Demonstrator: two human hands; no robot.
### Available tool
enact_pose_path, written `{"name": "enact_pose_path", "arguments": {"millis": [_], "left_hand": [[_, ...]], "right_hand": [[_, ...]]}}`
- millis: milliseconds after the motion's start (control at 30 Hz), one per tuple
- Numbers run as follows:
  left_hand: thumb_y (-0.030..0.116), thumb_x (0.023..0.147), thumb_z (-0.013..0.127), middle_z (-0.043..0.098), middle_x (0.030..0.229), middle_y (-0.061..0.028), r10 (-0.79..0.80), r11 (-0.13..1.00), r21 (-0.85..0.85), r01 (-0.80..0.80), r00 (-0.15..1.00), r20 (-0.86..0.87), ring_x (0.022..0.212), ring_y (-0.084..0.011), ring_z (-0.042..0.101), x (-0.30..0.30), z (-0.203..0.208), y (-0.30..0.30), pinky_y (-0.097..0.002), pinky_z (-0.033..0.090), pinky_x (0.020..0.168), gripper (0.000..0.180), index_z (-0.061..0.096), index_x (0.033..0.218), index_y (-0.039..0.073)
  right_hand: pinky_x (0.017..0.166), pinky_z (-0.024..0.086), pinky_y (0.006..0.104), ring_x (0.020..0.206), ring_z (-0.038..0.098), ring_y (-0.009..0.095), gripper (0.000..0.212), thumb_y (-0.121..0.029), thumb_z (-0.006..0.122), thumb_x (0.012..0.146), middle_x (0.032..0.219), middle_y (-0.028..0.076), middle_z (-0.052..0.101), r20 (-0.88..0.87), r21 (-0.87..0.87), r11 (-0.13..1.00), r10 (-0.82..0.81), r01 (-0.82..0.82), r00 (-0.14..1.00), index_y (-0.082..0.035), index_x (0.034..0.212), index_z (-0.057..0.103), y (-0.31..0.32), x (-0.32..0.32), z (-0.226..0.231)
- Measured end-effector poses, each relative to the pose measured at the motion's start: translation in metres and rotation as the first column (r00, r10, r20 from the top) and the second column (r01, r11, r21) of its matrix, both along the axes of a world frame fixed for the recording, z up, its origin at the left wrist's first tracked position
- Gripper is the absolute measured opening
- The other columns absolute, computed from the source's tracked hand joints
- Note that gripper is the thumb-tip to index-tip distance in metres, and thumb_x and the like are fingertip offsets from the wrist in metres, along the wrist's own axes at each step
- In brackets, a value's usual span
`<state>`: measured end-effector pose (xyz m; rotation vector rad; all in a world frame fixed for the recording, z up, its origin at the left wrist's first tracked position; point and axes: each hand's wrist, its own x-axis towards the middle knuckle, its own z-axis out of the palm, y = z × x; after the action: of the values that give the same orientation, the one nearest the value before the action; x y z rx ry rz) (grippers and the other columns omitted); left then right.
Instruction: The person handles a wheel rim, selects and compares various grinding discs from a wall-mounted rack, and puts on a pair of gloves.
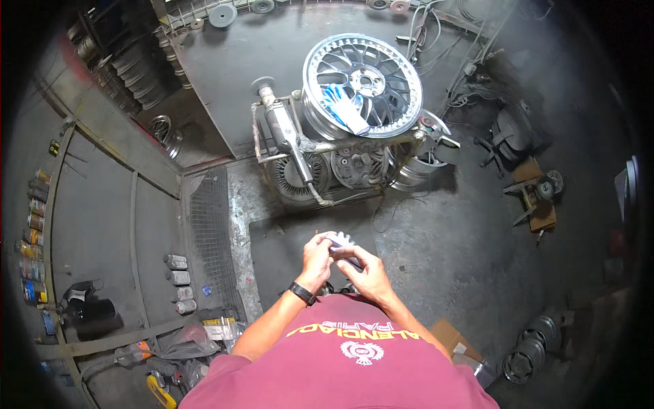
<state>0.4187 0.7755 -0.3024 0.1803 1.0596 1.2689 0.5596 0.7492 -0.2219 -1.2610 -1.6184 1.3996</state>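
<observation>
In front of my chest, my left hand [317, 260] and my right hand [366, 274] meet with fingers closed around a small dark purple thing [351, 260]. Some whitish parts show at its upper end. My fingers cover much of it, so its kind cannot be made out. Beyond my hands, a shiny alloy wheel [368, 83] leans on a metal-frame stand [354, 144]. A white and blue work glove [350, 113] lies on the wheel's spokes. Beside the wheel, a long power tool with a round disc [279, 121] rests against the stand.
Several more wheels stand under and beside the stand, including a rim [413, 172]. A mesh mat [211, 225] lies to my left, near several grey bottles [179, 277]. At the right are an office chair [507, 136] and stacked rims [524, 358]. Cables hang at the back.
</observation>
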Motion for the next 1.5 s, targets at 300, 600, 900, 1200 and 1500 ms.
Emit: {"name": "enact_pose_path", "arguments": {"millis": [300,600,900,1200,1500], "left_hand": [[0.012,0.094,0.063,0.065,0.086,0.0001,-0.214,0.925,0.165,0.342,0.829,-0.517,0.079,-0.0073,0.059,0.001,0.014,0.003,-0.0242,0.049,0.07,0.019,0.065,0.11,0.003],[0.009,0.094,0.066,0.074,0.101,-0.0116,-0.008,0.855,0.339,0.393,0.663,-0.749,0.091,-0.0128,0.066,0.008,0.023,-0.013,-0.0281,0.053,0.08,0.021,0.072,0.113,0.001],[0.01,0.094,0.065,0.072,0.094,-0.0137,0.031,0.678,0.494,0.544,0.651,-0.759,0.088,-0.0199,0.069,0.036,0.053,-0.002,-0.031,0.053,0.078,0.018,0.072,0.109,0.002],[0.014,0.093,0.067,0.071,0.093,-0.0113,-0.069,0.587,0.484,0.649,0.635,-0.769,0.087,-0.0212,0.069,0.039,0.052,-0.012,-0.0323,0.053,0.079,0.022,0.072,0.112,0.004],[0.015,0.093,0.068,0.071,0.095,-0.0133,-0.115,0.536,0.424,0.73,0.56,-0.82,0.085,-0.0237,0.068,0.035,0.051,-0.019,-0.0339,0.053,0.076,0.022,0.073,0.113,0.007]], "right_hand": [[0.1,0.047,0.0464,0.107,0.062,0.043,0.038,-0.014,0.06,0.084,0.116,0.03,0.061,0.478,0.171,0.967,0.087,-0.19,0.874,0.008,0.116,0.059,0.008,-0.007,-0.044],[0.092,0.051,0.0308,0.098,0.064,0.021,0.044,0.014,0.046,0.077,0.109,0.013,0.066,-0.562,-0.568,0.806,-0.53,0.17,0.636,0.01,0.119,0.059,0.035,-0.012,-0.055],[0.079,0.055,0.0313,0.09,0.066,0.018,0.031,-0.021,0.047,0.103,0.102,0.006,0.068,-0.826,-0.428,0.901,-0.358,-0.072,0.435,0.0,0.12,0.062,0.058,0.011,-0.1],[0.114,0.036,0.031,0.138,0.045,0.021,0.055,-0.014,0.056,0.098,0.147,0.014,0.049,-0.741,-0.302,0.937,-0.345,0.174,0.576,0.007,0.146,0.04,0.094,-0.005,-0.092],[0.11,0.033,0.0285,0.129,0.052,0.018,0.049,-0.015,0.055,0.097,0.14,0.008,0.057,-0.74,-0.376,0.925,-0.339,0.06,0.581,-0.002,0.144,0.048,0.086,-0.004,-0.073]]}}
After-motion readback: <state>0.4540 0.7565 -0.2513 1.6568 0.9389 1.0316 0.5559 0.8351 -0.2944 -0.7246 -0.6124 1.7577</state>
